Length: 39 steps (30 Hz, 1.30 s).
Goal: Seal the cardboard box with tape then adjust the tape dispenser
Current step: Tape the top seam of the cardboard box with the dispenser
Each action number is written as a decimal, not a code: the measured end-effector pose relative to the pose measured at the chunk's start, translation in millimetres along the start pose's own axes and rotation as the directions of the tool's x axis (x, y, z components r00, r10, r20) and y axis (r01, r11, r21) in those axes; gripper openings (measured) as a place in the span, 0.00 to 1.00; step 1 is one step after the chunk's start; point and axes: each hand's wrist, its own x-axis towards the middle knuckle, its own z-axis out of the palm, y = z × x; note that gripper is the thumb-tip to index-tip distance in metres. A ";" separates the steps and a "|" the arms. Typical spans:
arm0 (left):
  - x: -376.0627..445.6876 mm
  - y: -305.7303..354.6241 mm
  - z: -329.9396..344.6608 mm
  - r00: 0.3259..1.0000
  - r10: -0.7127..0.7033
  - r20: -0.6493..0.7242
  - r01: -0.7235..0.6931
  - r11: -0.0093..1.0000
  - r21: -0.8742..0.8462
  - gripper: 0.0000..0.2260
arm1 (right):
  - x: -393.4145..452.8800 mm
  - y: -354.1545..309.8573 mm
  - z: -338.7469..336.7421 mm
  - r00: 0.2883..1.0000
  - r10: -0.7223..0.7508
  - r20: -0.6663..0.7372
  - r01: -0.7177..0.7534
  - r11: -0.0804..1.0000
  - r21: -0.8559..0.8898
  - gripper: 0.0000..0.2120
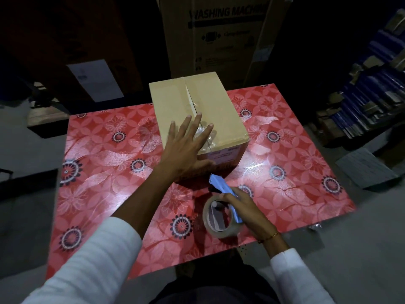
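A tan cardboard box (215, 110) stands on the red flowered table (98, 172), its top flaps closed with a seam down the middle. Clear tape (207, 132) lies crinkled over the near end of the seam and down the front face. My left hand (186, 148) rests flat, fingers spread, on the box's near left corner beside that tape. My right hand (245, 207) grips a blue tape dispenser (221, 187) holding a roll of clear tape (219, 218), just in front of the box, low over the table.
A large washing machine carton (223, 36) stands behind the table. Stacked dark blue items (368, 84) fill the right side. A grey board (366, 167) lies on the floor at right, and dark boxes (65, 51) stand at the back left.
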 end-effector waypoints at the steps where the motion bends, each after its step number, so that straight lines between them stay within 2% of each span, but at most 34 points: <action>1: 1.2 3.1 -0.3 1.000 0.002 -0.018 -0.002 1.000 -0.018 0.46 | 0.0 -1.8 -2.7 1.000 -0.016 0.007 0.016 1.000 0.018 0.13; 4: 4.8 10.7 0.3 0.999 -0.015 -0.031 0.014 1.000 -0.012 0.42 | 0.9 -8.5 -8.6 0.999 -0.050 0.010 0.049 0.996 0.078 0.16; 9: 0.1 14.9 0.3 0.990 -0.134 -0.053 0.134 0.991 -0.004 0.43 | 8.0 -14.6 -18.5 0.997 -0.081 0.015 0.079 0.990 0.113 0.17; 14: -10.0 9.9 1.9 0.994 -0.106 -0.021 0.106 0.993 0.048 0.42 | 12.2 -14.9 -30.1 0.993 -0.098 0.061 0.087 0.983 0.160 0.17; 17: -13.4 7.2 1.4 0.995 -0.101 0.026 0.099 0.993 0.066 0.47 | 14.4 -15.5 -38.5 0.988 -0.097 0.123 0.063 0.965 0.254 0.21; 21: -6.6 19.4 -0.3 0.978 -0.205 0.025 0.203 0.977 0.059 0.47 | 18.4 -19.2 -47.4 0.986 -0.086 0.145 0.024 0.923 0.383 0.23; 25: 6.2 32.1 -4.0 0.954 -0.299 0.031 0.298 0.954 0.035 0.46 | 20.6 -25.1 -51.4 0.989 -0.064 0.130 0.004 0.909 0.416 0.23; 29: 8.0 29.0 -1.3 0.955 -0.294 0.031 0.293 0.955 0.041 0.48 | 19.9 -31.0 -52.8 0.986 -0.042 0.162 -0.037 0.889 0.456 0.25; 33: 4.8 19.8 -3.6 0.968 -0.241 0.072 0.241 0.970 0.016 0.49 | 23.1 -36.5 -53.7 0.968 -0.035 0.248 -0.085 0.885 0.457 0.17; 35: 2.0 10.4 -6.9 0.975 -0.194 0.111 0.200 0.979 -0.040 0.49 | 25.5 -38.1 -54.1 0.959 -0.033 0.280 -0.107 0.877 0.469 0.16; 39: -3.0 -7.9 -19.7 0.976 -0.114 0.183 0.160 0.952 -0.261 0.49 | 28.1 -37.3 -56.3 0.952 -0.048 0.303 -0.122 0.846 0.518 0.17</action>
